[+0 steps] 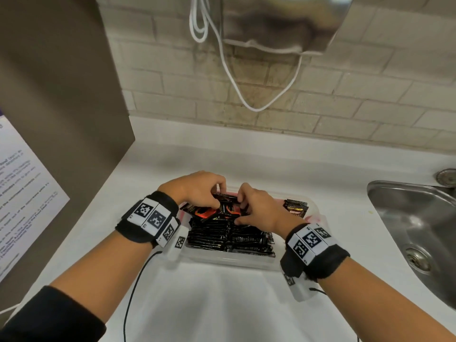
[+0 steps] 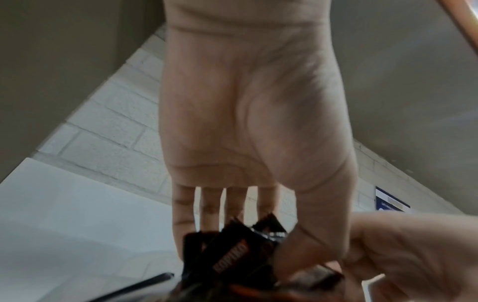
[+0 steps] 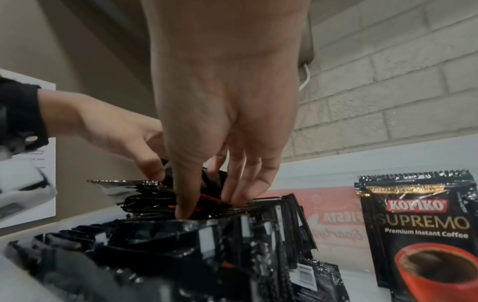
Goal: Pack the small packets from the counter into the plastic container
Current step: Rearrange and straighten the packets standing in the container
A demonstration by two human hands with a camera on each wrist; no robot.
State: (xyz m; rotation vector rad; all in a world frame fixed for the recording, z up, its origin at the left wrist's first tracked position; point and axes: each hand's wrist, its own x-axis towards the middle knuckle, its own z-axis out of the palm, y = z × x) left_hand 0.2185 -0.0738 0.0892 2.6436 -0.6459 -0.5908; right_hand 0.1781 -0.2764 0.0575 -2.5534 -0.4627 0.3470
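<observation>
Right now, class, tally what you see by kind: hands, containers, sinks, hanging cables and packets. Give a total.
hands: 2 (left hand, right hand)
container: 1
sink: 1
cable: 1
packets: too many and too overlapped to count
Total: 5, leaving out the packets

Glossy foil packets (image 3: pixel 419 230), clear plastic container (image 1: pixel 229 261), steel sink (image 1: pixel 414 218)
</observation>
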